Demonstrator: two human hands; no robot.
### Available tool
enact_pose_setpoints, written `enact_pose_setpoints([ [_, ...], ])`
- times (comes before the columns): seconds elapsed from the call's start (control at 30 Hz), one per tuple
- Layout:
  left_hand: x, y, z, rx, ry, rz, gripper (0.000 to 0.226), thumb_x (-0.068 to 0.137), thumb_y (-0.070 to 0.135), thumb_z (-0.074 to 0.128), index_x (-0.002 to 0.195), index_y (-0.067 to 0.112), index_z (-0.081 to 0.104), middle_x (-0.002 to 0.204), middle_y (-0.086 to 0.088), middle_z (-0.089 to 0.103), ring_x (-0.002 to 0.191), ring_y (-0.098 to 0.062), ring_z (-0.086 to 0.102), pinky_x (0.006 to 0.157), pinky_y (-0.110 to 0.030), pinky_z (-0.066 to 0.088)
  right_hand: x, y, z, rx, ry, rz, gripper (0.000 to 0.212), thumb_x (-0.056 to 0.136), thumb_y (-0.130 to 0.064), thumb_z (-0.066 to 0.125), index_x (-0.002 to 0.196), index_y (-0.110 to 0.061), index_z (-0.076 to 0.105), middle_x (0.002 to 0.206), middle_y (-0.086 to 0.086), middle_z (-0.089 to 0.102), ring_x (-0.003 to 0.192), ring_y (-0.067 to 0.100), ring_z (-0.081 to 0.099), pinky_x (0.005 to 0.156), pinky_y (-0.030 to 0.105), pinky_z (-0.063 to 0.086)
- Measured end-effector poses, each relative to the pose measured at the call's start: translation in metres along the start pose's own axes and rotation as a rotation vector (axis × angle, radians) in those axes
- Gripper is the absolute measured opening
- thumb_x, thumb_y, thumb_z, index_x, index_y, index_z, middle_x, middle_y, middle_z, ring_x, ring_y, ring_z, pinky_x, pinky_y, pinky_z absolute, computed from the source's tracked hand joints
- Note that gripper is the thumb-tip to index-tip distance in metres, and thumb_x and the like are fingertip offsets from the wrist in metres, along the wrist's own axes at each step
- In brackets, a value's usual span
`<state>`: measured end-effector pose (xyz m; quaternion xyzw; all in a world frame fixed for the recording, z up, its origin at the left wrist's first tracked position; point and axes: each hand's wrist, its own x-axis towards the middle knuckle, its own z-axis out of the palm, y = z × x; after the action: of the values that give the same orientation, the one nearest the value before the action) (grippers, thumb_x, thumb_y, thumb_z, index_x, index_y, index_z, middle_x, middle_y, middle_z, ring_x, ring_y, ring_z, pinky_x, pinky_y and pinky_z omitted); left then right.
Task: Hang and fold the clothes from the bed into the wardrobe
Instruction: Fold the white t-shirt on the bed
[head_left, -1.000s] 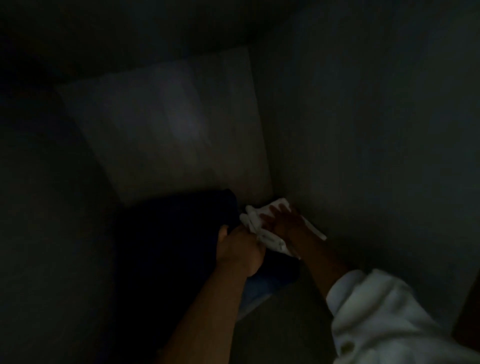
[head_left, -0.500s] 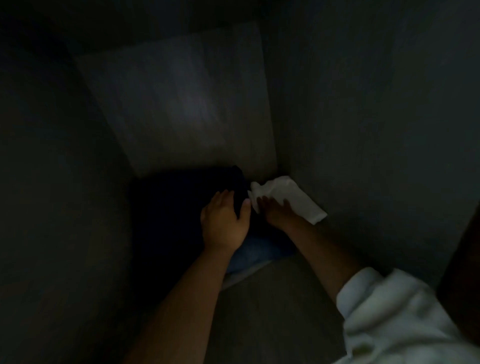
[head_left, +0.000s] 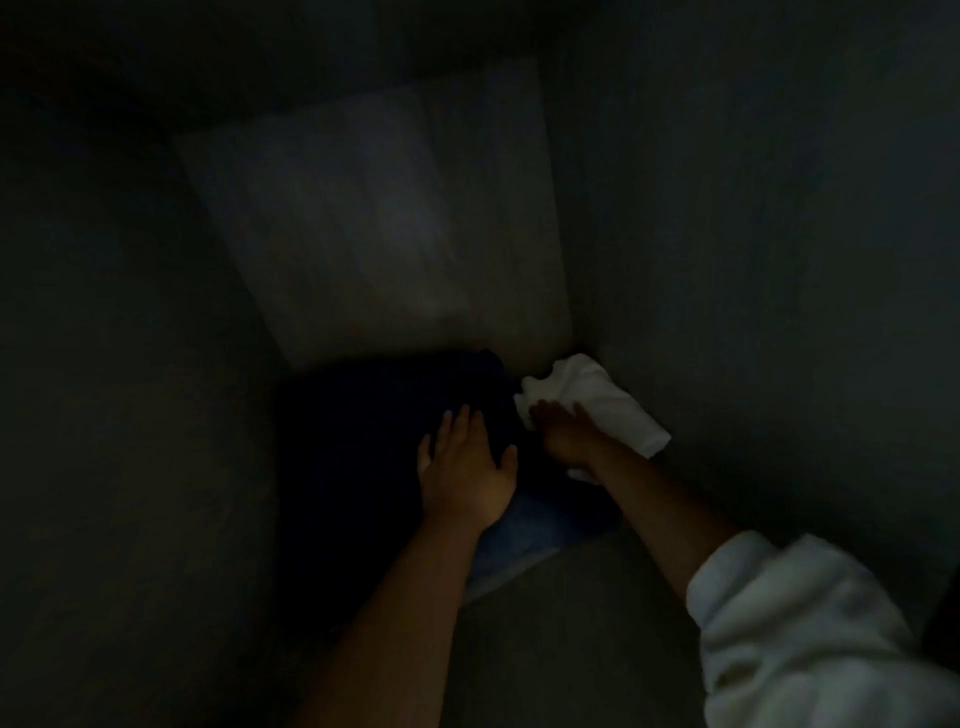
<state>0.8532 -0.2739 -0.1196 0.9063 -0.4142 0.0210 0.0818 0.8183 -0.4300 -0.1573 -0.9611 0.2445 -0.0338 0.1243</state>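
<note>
Dark wardrobe shelf (head_left: 571, 623): left grip (head_left: 467, 467) flat, fingers apart on dark folded pile (head_left: 363, 441); right grip (head_left: 566, 436) flat, pressing white cloth (head_left: 602, 400) into corner.

We have a single head-worn view, looking forward and steeply down into a dim wardrobe compartment (head_left: 363, 223), close to its back corner. Both forearms enter from our lower edge, and the wide lens bends the side walls inward. No second view overlaps it.
</note>
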Motion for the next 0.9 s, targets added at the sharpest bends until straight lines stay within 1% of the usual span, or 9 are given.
enact_pose_setpoints([
  [0.1, 0.001, 0.000, 0.000, 0.010, -0.008, 0.001, 0.063, 0.098, 0.042, 0.029, 0.149, 0.013, 0.006, 0.157, -0.002, 0.000, 0.144, -0.015, -0.003, 0.115, -0.036, 0.000, -0.016, -0.001, -0.017, 0.081, 0.171, 0.017, 0.032, 0.095, -0.041, 0.039, 0.104, -0.014, 0.054, 0.098, 0.009, 0.056, 0.079, 0.022, 0.060, 0.053, 0.027, 0.049],
  [0.13, 0.001, -0.001, -0.001, 0.009, -0.014, 0.002, 0.063, 0.098, 0.043, 0.029, 0.149, 0.013, 0.006, 0.157, -0.002, 0.000, 0.144, -0.016, -0.003, 0.115, -0.036, 0.000, -0.017, 0.002, -0.017, 0.053, 0.200, 0.097, 0.042, 0.094, -0.044, 0.031, 0.116, -0.015, 0.052, 0.113, 0.012, 0.054, 0.096, 0.027, 0.058, 0.079, 0.042, 0.045],
  [0.2, 0.001, 0.000, -0.001, 0.003, -0.033, -0.002, 0.064, 0.098, 0.043, 0.029, 0.149, 0.014, 0.005, 0.157, -0.002, -0.002, 0.144, -0.015, -0.004, 0.115, -0.037, -0.001, -0.017, 0.010, -0.013, -0.066, 0.316, 0.088, 0.054, 0.093, -0.044, 0.019, 0.127, -0.016, 0.050, 0.130, 0.010, 0.048, 0.119, 0.028, 0.044, 0.105, 0.045, 0.014],
  [0.27, 0.001, -0.001, -0.001, 0.001, -0.053, -0.004, 0.064, 0.098, 0.044, 0.029, 0.149, 0.014, 0.004, 0.157, -0.001, -0.003, 0.144, -0.015, -0.005, 0.115, -0.037, -0.002, -0.018, 0.009, -0.011, -0.086, 0.310, 0.059, 0.046, 0.094, -0.039, 0.020, 0.111, -0.014, 0.055, 0.110, 0.008, 0.059, 0.096, 0.025, 0.054, 0.082, 0.037, 0.042],
  [0.33, 0.003, 0.000, -0.003, 0.002, -0.062, -0.005, 0.065, 0.098, 0.044, 0.029, 0.149, 0.014, 0.003, 0.157, -0.001, -0.004, 0.144, -0.016, -0.005, 0.115, -0.038, -0.002, -0.012, 0.006, -0.009, -0.109, 0.303, 0.031, 0.041, 0.090, -0.039, 0.019, 0.095, -0.018, 0.054, 0.084, 0.003, 0.063, 0.066, 0.020, 0.053, 0.055, 0.030, 0.034],
  [0.43, -0.001, -0.003, -0.003, -0.006, -0.094, -0.002, 0.066, 0.097, 0.045, 0.030, 0.149, 0.014, 0.002, 0.157, -0.002, -0.004, 0.144, -0.017, -0.005, 0.115, -0.039, -0.002, -0.005, 0.015, -0.001, -0.147, 0.243, -0.037, 0.029, 0.091, -0.042, 0.033, 0.093, -0.021, 0.053, 0.077, 0.000, 0.062, 0.055, 0.015, 0.039, 0.052, 0.027, 0.024],
  [0.57, -0.003, -0.003, -0.007, 0.012, -0.112, 0.025, 0.066, 0.098, 0.047, 0.027, 0.149, 0.014, 0.003, 0.157, -0.005, -0.004, 0.144, -0.020, -0.003, 0.115, -0.039, 0.000, -0.014, 0.020, 0.014, -0.081, 0.150, 0.132, 0.046, 0.096, -0.047, 0.027, 0.130, -0.019, 0.039, 0.135, 0.008, 0.043, 0.099, 0.027, 0.047, 0.086, 0.037, 0.039],
  [0.77, -0.042, 0.005, -0.020, 0.063, 0.030, 0.072, 0.050, 0.098, 0.036, 0.036, 0.141, 0.010, 0.030, 0.145, -0.013, 0.032, 0.133, -0.027, 0.030, 0.105, -0.040, 0.027, -0.089, -0.001, -0.016, -0.035, 0.098, 0.188, 0.050, 0.101, -0.034, 0.027, 0.143, -0.006, 0.027, 0.149, 0.013, 0.029, 0.134, 0.026, 0.031, 0.109, 0.029, 0.022],
  [0.9, -0.083, 0.011, -0.028, 0.127, 0.068, 0.206, 0.045, 0.091, 0.023, 0.050, 0.133, 0.010, 0.040, 0.133, -0.013, 0.042, 0.125, -0.028, 0.036, 0.097, -0.037, 0.034, -0.168, -0.030, -0.031, -0.092, 0.164, 0.211, 0.046, 0.098, -0.022, 0.038, 0.142, -0.010, 0.034, 0.147, 0.013, 0.033, 0.130, 0.027, 0.038, 0.105, 0.029, 0.031],
])
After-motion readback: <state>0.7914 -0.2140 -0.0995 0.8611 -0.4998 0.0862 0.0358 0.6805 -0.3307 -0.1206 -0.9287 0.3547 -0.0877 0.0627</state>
